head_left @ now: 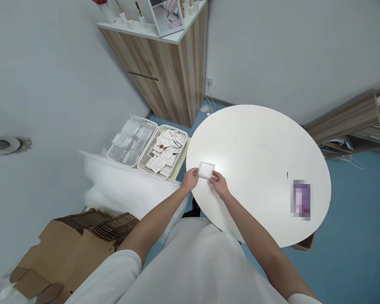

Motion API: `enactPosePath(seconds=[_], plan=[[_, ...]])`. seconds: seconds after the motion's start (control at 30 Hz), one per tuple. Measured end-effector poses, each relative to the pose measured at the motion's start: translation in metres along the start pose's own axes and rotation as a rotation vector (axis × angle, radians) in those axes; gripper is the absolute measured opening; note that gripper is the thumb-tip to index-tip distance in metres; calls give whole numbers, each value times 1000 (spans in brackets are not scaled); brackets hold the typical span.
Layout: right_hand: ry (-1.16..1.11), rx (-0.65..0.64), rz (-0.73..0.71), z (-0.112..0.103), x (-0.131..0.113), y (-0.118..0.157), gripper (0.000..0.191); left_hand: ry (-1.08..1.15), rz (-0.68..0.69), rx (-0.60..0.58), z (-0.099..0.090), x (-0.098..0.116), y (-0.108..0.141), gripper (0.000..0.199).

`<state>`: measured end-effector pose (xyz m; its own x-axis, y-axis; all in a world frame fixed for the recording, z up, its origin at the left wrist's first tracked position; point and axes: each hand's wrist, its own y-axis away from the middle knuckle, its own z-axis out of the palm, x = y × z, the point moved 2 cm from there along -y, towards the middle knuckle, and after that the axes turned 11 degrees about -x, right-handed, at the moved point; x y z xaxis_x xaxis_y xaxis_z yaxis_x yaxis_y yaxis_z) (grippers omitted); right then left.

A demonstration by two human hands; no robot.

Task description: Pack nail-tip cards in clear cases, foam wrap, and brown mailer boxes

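Just above the near left edge of the round white table [256, 152], a small white square packet [206, 169] with a paler border is held between both hands. My left hand [190, 179] pinches its left edge between thumb and fingers. At the lower right corner, the fingers of my right hand [219, 183] are closed on it too. What the packet contains cannot be made out.
To the left stand a white basket of printed cards [139, 161] and a basket of clear plastic bags [155, 122]. White foam sheeting [129, 181] and flattened cardboard boxes [72, 253] lie nearer. A blurred purple item [302, 199] rests on the table's right; a wooden cabinet [164, 71] stands behind.
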<state>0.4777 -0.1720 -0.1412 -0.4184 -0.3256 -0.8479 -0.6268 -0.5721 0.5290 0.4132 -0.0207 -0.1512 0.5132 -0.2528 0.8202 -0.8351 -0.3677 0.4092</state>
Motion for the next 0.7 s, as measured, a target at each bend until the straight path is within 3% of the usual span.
enactPosePath(seconds=[0.3,0.7], plan=[[-8,-9,-39,27,-27,-45,64,42,40,-27,-30,-7,-38,54],[60,-8,-1,29,-37,-44,69,67,37,-44,-30,-9,-38,58]])
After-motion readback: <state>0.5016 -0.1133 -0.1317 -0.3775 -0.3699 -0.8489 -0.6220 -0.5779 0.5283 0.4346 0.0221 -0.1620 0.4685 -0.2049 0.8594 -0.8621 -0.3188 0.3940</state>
